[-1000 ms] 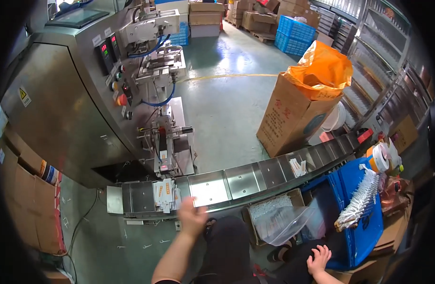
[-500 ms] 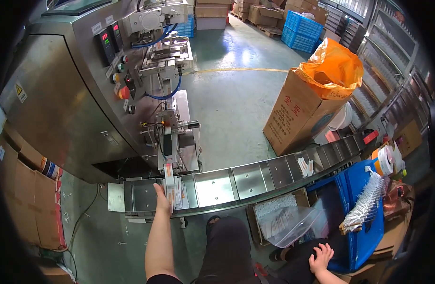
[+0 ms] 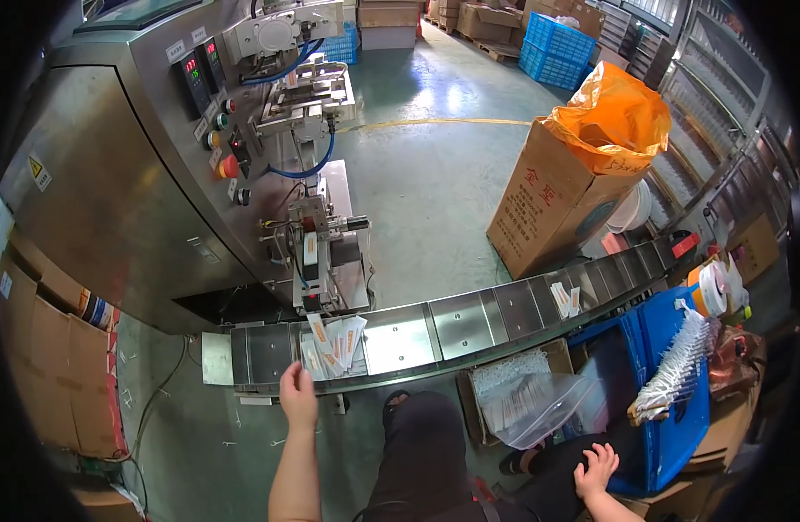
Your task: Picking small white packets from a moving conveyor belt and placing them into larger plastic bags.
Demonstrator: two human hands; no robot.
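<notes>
left hand (image 3: 297, 396) loosely open, nothing gripped, fingertips at sachets (image 3: 335, 344) on conveyor (image 3: 470, 317). right hand (image 3: 596, 470) spread open, empty, beside blue crate (image 3: 670, 409).

Left hand (image 3: 297, 396) beside conveyor sachets (image 3: 333, 344)

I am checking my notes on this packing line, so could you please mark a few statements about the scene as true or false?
1. The left hand is at the near edge of the conveyor tray, beside a fan of small white sachets. True.
2. The right hand is also on the conveyor. False: it is low at the right, apart from the conveyor, near the blue crate.
3. The cardboard box on the floor has an orange bag in its top. True.
4. The clear plastic bag lies on top of the conveyor. False: it lies below it, on the near side.
</notes>
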